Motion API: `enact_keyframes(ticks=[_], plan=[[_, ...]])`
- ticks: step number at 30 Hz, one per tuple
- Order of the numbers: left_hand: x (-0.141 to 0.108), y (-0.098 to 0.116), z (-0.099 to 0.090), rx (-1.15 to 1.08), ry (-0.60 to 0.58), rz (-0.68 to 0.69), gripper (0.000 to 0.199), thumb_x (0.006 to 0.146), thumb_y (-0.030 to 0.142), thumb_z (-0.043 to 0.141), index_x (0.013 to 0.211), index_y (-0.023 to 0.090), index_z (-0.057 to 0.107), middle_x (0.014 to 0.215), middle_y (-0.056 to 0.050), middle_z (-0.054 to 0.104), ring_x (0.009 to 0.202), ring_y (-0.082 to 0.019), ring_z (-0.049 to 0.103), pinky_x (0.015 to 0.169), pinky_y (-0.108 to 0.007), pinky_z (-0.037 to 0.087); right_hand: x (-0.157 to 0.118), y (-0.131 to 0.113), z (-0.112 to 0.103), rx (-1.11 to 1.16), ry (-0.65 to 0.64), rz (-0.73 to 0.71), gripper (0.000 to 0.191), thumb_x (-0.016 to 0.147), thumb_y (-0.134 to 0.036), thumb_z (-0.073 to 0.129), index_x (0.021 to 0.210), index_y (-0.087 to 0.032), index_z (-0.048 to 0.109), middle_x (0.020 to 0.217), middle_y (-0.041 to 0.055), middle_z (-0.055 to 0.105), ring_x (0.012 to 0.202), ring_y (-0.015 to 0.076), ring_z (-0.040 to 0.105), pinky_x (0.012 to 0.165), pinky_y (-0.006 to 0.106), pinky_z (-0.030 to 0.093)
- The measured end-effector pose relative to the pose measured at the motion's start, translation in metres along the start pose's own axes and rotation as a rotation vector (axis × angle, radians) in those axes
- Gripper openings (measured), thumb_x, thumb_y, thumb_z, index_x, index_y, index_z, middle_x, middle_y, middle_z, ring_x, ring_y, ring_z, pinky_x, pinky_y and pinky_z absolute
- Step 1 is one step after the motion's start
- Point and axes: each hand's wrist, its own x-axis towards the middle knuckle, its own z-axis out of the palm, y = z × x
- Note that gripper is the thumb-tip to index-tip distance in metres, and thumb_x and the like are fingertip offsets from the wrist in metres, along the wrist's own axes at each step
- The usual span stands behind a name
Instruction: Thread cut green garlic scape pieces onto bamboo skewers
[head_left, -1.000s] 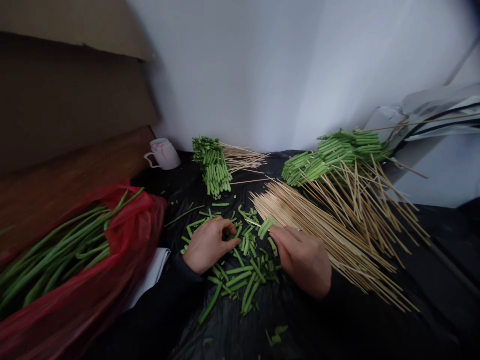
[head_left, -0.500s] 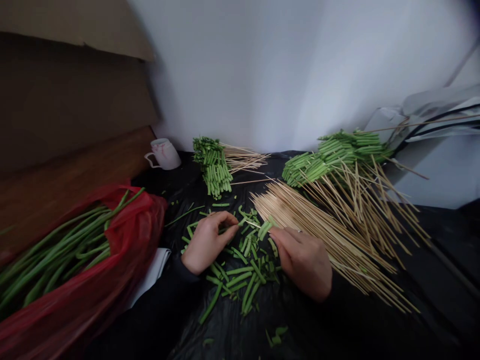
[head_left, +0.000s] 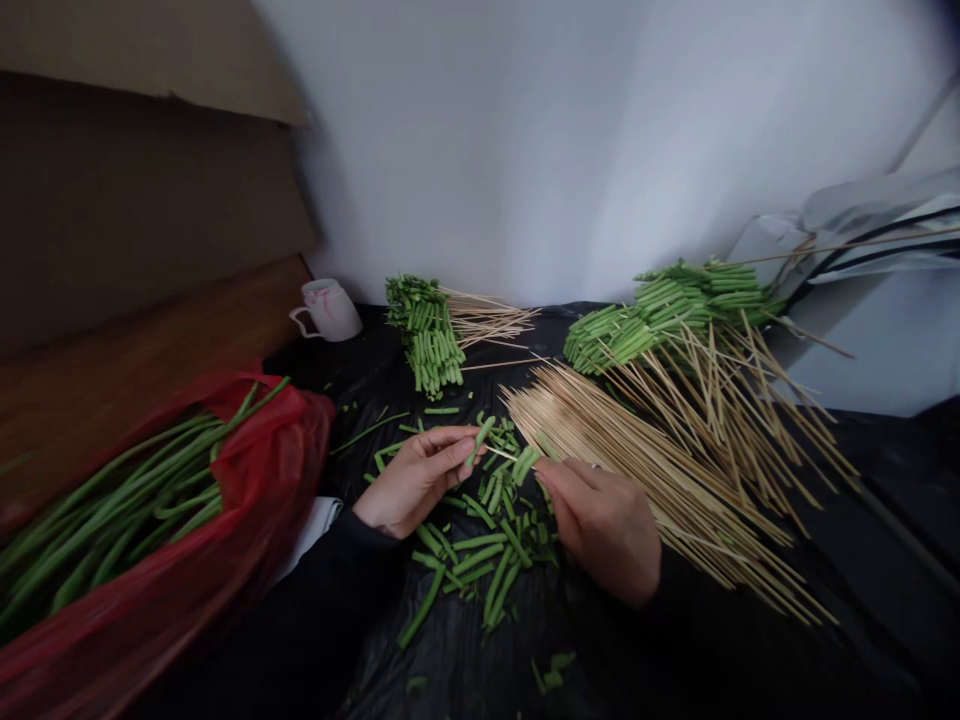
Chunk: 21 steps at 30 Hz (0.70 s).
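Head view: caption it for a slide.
The left hand holds a cut green piece at the tip of a skewer held in the right hand, above scattered green pieces.

Cut bean pieces (head_left: 478,557): were mid-green
Long beans (head_left: 120,490): were darker green
Skewers (head_left: 600,440): were pale tan
Bag (head_left: 274,470): was translucent red
Mug (head_left: 334,312): was white with pink streaked pattern
Surface (head_left: 450,685): was black
Wall (head_left: 450,150): was plain bluish grey
Sleeves (head_left: 326,600): were black

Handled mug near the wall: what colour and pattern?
The handled mug is whitish with irregular pinkish streaks near its rim, best seen in the head view.
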Motion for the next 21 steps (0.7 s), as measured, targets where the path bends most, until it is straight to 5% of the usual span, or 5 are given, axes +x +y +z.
enact_keyframes(ticks=[21], plan=[[0.0,-0.0019,0.0002,-0.003,0.051,-0.007,0.028,0.056,0.022,0.088,0.081,0.017,0.078,0.072,-0.001,0.069,0.064,-0.008,0.057,0.064,-0.022,0.044,0.0001,0.0002,0.0005,-0.01,-0.012,0.006,0.025,0.094,-0.018,0.043,0.092,-0.017,0.068,0.066,0.0008,0.061,0.057,0.0117,0.055,0.057,0.027,0.032]])
